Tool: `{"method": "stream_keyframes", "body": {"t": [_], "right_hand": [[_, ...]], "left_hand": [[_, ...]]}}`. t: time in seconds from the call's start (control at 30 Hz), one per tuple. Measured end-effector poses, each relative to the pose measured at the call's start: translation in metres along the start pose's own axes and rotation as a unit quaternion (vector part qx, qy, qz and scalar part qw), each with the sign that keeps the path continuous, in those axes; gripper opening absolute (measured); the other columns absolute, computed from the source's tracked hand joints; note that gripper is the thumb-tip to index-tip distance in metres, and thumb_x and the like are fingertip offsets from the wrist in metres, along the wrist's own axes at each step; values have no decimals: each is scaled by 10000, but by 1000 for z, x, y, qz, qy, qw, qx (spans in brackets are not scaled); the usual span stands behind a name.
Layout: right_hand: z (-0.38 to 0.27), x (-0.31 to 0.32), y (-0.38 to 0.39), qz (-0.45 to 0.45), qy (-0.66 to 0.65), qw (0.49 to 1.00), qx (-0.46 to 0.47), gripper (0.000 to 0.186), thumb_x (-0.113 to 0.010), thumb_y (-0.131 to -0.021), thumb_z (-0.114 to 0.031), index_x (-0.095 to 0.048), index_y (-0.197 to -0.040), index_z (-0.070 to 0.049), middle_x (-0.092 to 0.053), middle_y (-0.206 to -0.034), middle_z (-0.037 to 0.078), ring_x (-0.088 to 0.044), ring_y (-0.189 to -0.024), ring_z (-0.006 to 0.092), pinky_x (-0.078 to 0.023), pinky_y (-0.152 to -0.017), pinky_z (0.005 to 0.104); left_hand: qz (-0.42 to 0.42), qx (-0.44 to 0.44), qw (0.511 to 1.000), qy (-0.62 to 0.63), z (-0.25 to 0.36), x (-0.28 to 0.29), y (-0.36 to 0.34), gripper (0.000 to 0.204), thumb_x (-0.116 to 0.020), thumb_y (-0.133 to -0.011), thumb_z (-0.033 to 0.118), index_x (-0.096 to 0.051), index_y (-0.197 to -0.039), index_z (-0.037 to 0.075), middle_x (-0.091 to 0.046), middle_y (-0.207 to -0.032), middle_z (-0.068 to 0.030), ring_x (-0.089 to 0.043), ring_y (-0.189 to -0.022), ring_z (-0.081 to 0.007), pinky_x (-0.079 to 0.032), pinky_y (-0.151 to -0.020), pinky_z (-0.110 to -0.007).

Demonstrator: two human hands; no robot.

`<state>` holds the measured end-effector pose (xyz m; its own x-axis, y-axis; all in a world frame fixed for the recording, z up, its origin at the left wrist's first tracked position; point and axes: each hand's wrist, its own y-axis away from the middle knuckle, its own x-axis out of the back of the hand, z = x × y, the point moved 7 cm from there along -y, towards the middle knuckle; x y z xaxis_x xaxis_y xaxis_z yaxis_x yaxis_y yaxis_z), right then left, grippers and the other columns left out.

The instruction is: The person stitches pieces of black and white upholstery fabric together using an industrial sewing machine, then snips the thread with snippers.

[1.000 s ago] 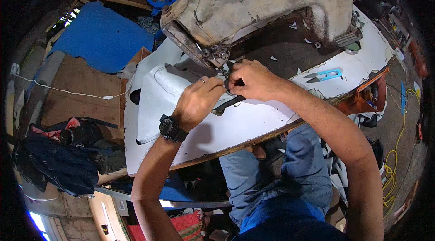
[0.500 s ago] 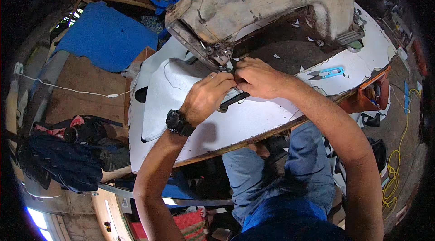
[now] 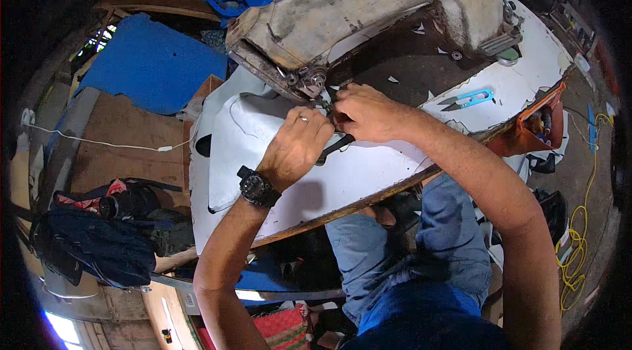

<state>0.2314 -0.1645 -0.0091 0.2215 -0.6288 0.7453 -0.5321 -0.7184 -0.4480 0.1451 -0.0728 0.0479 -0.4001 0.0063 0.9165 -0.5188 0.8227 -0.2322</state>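
A worn, cream-coloured sewing machine [image 3: 368, 11] arches over the work, its needle end just beyond my hands. A white sheet with dark edging [image 3: 230, 152] lies under my left hand [image 3: 297, 142], whose fingers are curled down at the sheet's right side. My right hand [image 3: 368, 113] is closed beside the presser foot, its fingertips bent inward; whatever they pinch is hidden. A black strip [image 3: 339, 146] sticks out below the hands toward the table's front edge. Blue-handled thread snips [image 3: 469, 99] lie to the right, apart from both hands.
The white tabletop [image 3: 388, 165] has a chipped wooden front edge. An orange pouch [image 3: 536, 126] hangs at its right end. Blue sheet material [image 3: 151, 63] and dark clothing [image 3: 99, 238] lie on the left. A yellow cord [image 3: 579, 238] is coiled on the floor.
My left hand has drawn slightly back from the right, with its fingers more curled. The right hand stays by the presser foot. The whole view has shifted a little.
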Motion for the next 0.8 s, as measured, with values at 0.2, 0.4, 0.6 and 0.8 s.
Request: {"method": "stream_keyframes", "body": {"t": [0.2,0.4,0.6,0.8], "right_hand": [[0,-3,0,-23,-9,999,-22,145,-738,-845,-199,-716,-858,-56,-653,-969,152,-603,-1057,352,-470,-937,476],[1,-3,1,-23,-20,999,-23,159,-761,-829,-205,-717,-860,-55,-651,-966,155,-613,-1046,358,-470,-940,486],[5,-4,-5,-55,-17,997,-45,183,-772,-799,-186,-716,-886,-35,-662,-971,172,-626,-1054,378,-481,-931,499],[6,1,-6,-52,-90,993,-59,169,-793,-791,-130,-701,-889,-28,-670,-947,155,-642,-1001,353,-499,-880,466]], "left_hand": [[35,59,996,59,-3,-2,9,173,-722,-850,10,-669,-1015,7,-659,-980,-136,-656,-979,-327,-509,-908,-471],[60,105,990,72,6,1,11,129,-725,-855,0,-702,-982,9,-688,-979,-116,-667,-955,-324,-517,-882,-453],[35,175,968,177,-8,-7,18,122,-703,-881,-15,-698,-1002,1,-691,-1004,-147,-674,-943,-350,-553,-820,-430],[27,176,965,193,-6,-8,20,136,-698,-910,-18,-713,-1045,-18,-685,-1008,-155,-684,-924,-340,-566,-813,-426]]}}
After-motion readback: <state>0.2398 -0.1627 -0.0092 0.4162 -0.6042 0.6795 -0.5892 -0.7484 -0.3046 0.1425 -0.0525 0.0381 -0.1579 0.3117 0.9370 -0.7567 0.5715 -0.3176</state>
